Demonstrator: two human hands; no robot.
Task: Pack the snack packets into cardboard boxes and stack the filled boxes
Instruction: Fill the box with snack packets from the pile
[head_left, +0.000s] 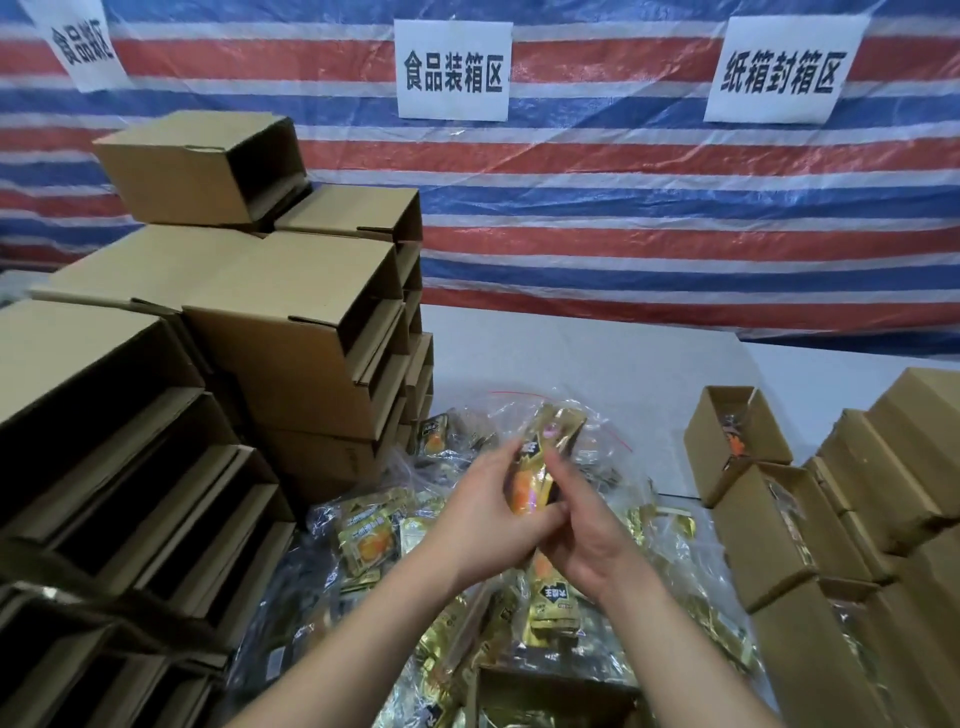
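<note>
1. Two hands meet at centre frame over a heap of snack packets (363, 540). The left hand (483, 514) and right hand (587, 540) both have fingers curled round one gold packet (540, 467), held upright between them above the heap.
2. Held packet: gold foil, orange picture on its face, dark panel with white characters; motion blur, not legible.
3. Another gold packet (553, 603) lies just below the right hand. Its black label shows white characters, too small to read with certainty.
4. Heap sits in clear plastic bags (597, 415) on a white table (597, 353).
5. Empty cardboard boxes (291, 332) are stacked on their sides at left, openings facing right.
6. At right, a row of open boxes (779, 525); packets visible inside the far one (732, 436).
7. One more open box (550, 691) at bottom centre, just beyond the forearms.
8. Backdrop: red, blue and white striped tarpaulin (623, 208) carrying three white paper signs. Centre sign (453, 70) reads 食品装箱区. Right sign (784, 70) reads 纸箱封箱区. Left sign (78, 44) is cut off by the frame; 食品 legible, the rest unclear.
</note>
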